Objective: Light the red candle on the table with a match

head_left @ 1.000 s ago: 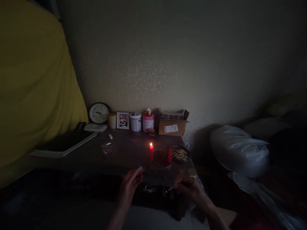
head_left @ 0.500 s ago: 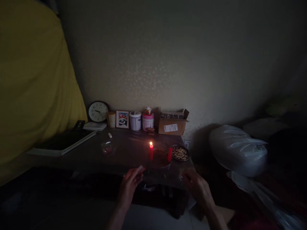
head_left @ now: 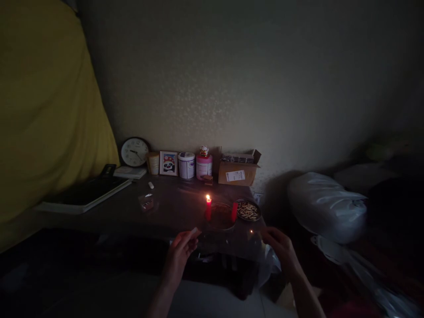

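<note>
My left hand [head_left: 180, 249] is closed around a small matchbox [head_left: 195, 232], whose pale end sticks out past the fingertips. In my right hand [head_left: 280, 245] the fingers are pinched on a match [head_left: 256, 232], its thin stick hard to see in the dark. A small orange glow shows at the match's tip, left of the fingers. Beyond my hands stands a lit red candle [head_left: 208, 209] at the left edge of a round dish [head_left: 222, 229]. An unlit red candle [head_left: 234, 212] leans slightly at the dish's right side. Behind it lies a bowl of matchsticks [head_left: 248, 210].
Along the wall stand a clock [head_left: 134, 152], a paper cup [head_left: 153, 164], a panda picture [head_left: 168, 163], a white tin [head_left: 186, 165], a pink tin [head_left: 204, 168] and a cardboard box [head_left: 236, 171]. A clear small container [head_left: 146, 202] sits on the dark table [head_left: 179, 198].
My right hand has moved a little to the right and up. A small glow now shows at the match tip. My left hand stays nearly where it was.
</note>
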The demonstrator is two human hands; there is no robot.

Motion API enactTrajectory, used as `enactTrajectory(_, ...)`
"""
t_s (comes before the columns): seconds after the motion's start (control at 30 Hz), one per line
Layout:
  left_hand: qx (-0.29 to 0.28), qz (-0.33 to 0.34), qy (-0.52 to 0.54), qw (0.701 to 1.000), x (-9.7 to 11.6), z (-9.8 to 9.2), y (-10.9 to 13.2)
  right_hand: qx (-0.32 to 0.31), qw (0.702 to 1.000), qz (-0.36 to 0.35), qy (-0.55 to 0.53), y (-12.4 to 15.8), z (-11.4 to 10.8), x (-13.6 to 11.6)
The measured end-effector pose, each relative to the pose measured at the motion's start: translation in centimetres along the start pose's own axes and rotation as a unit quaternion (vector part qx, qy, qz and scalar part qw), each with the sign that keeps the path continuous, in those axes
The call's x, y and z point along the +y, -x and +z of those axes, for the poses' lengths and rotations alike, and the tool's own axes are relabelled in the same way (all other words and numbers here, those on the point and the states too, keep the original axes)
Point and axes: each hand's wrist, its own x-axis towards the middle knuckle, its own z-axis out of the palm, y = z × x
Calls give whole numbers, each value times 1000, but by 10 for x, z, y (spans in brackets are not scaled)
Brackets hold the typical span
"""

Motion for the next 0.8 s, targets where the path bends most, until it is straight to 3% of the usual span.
enactTrajectory(0.13, 5, -6, -4, 1000, -1, -1, -3, 24, 992, 21, -119, -3, -3, -14)
enactTrajectory(0.27, 2, -4, -2, 1000, -3, -3, -6, 19, 973, -45, -226, 9, -6, -39)
enactTrajectory(0.3, 3, -5, -2, 1000, -3, -3, -6, -3, 975, -54, -215, 12, -4, -42)
enactTrajectory(0.37, 0, -6, -1, 1000, -4, -3, -6, -90, 989, -76, -86, 16, 3, -40)
enactTrajectory(0.47, -9, -6, 0, 1000, -5, -4, -5, -68, 987, -79, 122, 13, 15, -24)
enactTrajectory(0.6, 1, -14, -2, 1000, -5, -3, -4, -50, 993, -40, 96, -4, 10, -1)
enactTrajectory(0.8, 1, -21, -5, 1000, -5, -1, -4, 43, 991, -29, 122, -42, -6, 19)
